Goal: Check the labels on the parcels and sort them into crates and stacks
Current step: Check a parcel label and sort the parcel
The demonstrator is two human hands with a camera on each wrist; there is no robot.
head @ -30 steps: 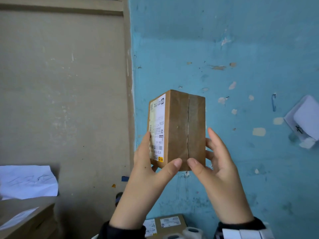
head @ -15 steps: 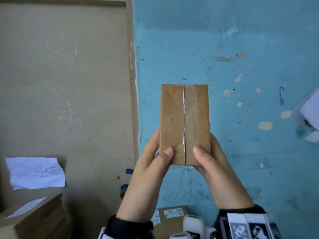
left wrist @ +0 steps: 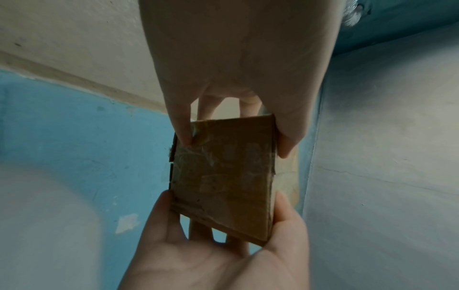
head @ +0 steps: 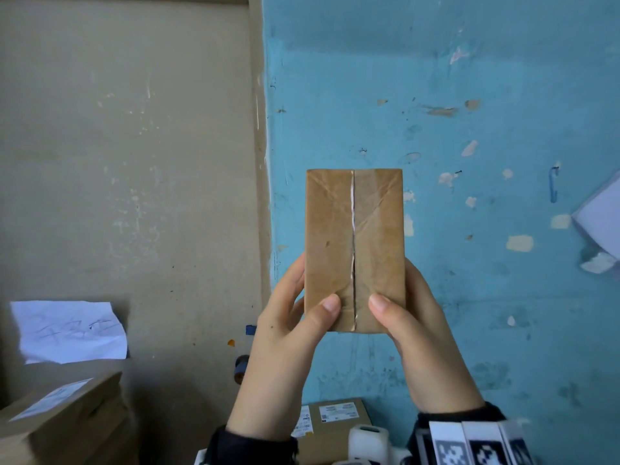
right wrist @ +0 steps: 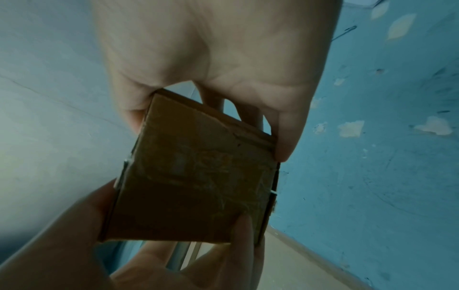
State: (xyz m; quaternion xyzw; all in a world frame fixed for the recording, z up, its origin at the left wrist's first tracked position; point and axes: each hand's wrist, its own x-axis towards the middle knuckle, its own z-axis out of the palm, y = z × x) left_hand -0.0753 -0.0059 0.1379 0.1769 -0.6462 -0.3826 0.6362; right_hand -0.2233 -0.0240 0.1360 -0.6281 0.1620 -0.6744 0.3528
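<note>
Both hands [head: 352,327], parcel [head: 354,250] now seam-forward

Both forearms rise side by side from the bottom of the head view, dark sleeves at the wrists, with the two hands raised to the same height and facing each other. The left hand [head: 295,317] lays its thumb flat across the near face of the parcel [head: 354,250] at its lower left and curls its fingers [head: 292,276] round the left edge to the back. The right hand [head: 412,317] mirrors it, thumb on the lower right of the near face and fingers wrapped behind the right edge, so the two thumb tips sit near each other without touching.
</note>
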